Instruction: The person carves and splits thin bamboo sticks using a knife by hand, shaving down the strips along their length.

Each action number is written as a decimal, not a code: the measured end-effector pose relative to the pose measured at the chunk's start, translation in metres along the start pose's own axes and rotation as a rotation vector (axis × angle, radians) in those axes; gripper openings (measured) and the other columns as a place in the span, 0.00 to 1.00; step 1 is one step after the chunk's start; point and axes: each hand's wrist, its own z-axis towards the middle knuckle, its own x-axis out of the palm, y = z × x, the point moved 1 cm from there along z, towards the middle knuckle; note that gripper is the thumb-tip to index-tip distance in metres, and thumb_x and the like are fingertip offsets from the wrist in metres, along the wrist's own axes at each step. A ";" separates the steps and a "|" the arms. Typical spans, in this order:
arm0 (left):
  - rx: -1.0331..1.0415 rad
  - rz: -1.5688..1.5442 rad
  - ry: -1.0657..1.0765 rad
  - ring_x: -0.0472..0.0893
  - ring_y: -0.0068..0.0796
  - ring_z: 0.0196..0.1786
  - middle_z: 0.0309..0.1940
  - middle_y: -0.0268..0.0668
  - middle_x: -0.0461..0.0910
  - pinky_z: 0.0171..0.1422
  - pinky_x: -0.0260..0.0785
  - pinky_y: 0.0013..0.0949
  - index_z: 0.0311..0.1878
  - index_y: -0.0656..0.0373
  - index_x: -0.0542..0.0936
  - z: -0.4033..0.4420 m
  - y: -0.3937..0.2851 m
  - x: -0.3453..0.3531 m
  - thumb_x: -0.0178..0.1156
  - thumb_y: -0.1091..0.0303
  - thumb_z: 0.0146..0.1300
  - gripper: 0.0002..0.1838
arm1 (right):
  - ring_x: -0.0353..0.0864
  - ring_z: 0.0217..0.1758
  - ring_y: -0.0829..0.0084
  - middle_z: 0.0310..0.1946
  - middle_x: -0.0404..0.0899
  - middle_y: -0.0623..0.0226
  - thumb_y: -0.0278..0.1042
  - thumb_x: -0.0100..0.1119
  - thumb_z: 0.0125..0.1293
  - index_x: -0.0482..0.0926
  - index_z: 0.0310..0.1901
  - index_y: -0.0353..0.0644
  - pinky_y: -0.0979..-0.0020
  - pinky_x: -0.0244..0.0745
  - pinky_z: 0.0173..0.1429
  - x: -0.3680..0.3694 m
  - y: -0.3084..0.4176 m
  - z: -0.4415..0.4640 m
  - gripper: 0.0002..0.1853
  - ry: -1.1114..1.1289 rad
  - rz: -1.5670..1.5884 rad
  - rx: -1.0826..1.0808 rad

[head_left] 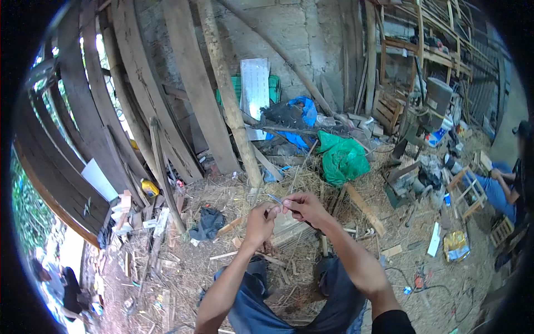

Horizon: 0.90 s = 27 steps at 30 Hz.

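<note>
My left hand (261, 221) and my right hand (307, 209) meet in front of me, above my knees. Fingertips of both are pinched on a thin, bluish strip-like piece (273, 197). Its far end sticks out between the hands; the rest is covered by the fingers, and its exact kind is too small to make out. Under my wrists lie pale wood pieces (290, 234) on the straw-strewn ground. My legs in dark blue trousers (267, 312) are bent below.
Tall planks (183, 72) lean on the left. A green sack (342, 158) lies ahead, with a black plastic bag (207, 224) nearer left. A person (500, 189) sits at the right by a wooden frame (467, 192); another person (55, 284) is at lower left. A cable (439, 286) runs lower right.
</note>
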 end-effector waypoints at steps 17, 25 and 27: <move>0.344 0.425 -0.132 0.75 0.45 0.34 0.27 0.42 0.74 0.43 0.62 0.41 0.31 0.61 0.78 -0.014 -0.017 0.002 0.57 0.74 0.58 0.02 | 0.60 0.16 0.86 0.20 0.72 0.74 0.33 0.60 0.64 0.80 0.36 0.36 0.81 0.49 0.17 -0.035 0.001 0.006 0.08 -0.248 0.136 -0.033; 0.424 0.537 -0.172 0.76 0.40 0.37 0.28 0.41 0.74 0.45 0.61 0.40 0.32 0.60 0.77 -0.014 -0.020 0.003 0.57 0.73 0.58 0.02 | 0.60 0.17 0.85 0.18 0.69 0.73 0.32 0.58 0.64 0.78 0.35 0.35 0.80 0.50 0.18 -0.029 0.004 0.007 0.08 -0.239 0.123 0.020; 0.420 0.546 -0.183 0.77 0.39 0.37 0.29 0.41 0.73 0.46 0.61 0.40 0.32 0.60 0.77 -0.012 -0.018 0.002 0.57 0.73 0.58 0.02 | 0.60 0.17 0.84 0.20 0.71 0.73 0.32 0.59 0.64 0.78 0.33 0.35 0.80 0.51 0.18 -0.023 0.002 0.000 0.08 -0.153 0.069 0.108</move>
